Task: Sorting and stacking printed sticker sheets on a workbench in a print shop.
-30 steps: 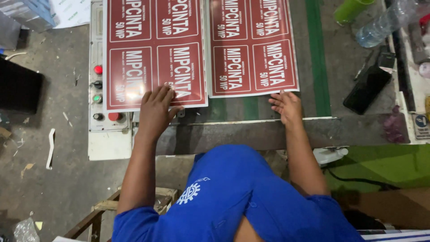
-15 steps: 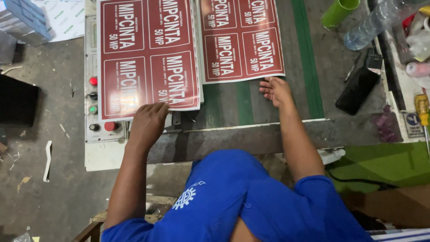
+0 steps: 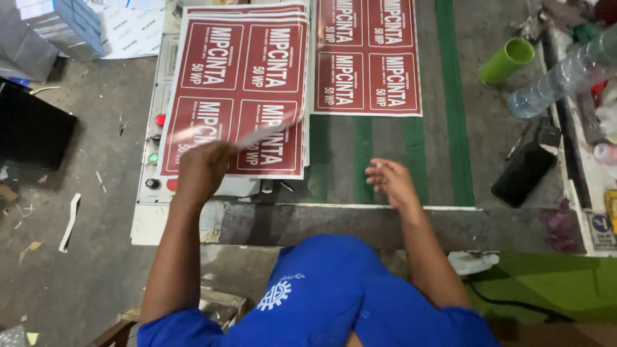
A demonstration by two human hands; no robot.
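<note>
Two lots of red printed label sheets lie on a grey work table (image 3: 385, 225) with green stripes. The left stack (image 3: 238, 90) sits partly over a control panel, and the right sheet (image 3: 366, 58) lies farther back. My left hand (image 3: 202, 170) is raised over the near edge of the left stack, its fingers closed on a thin pale strip or sheet edge (image 3: 270, 132) that is blurred by motion. My right hand (image 3: 392, 183) hovers above the table's green stripes with fingers apart, holding nothing and apart from both lots of sheets.
A control panel (image 3: 157, 148) with red, green and black buttons is under the left stack. At the right are a green cup (image 3: 508, 61), a clear plastic bottle (image 3: 565, 77) and a flat black object (image 3: 524, 173). Boxes (image 3: 64, 26) stand on the floor at the back left.
Both hands have come off the sheets. My left hand has risen with a thin pale strip or edge in its fingers. My right hand has drawn back from the right sheet and opened.
</note>
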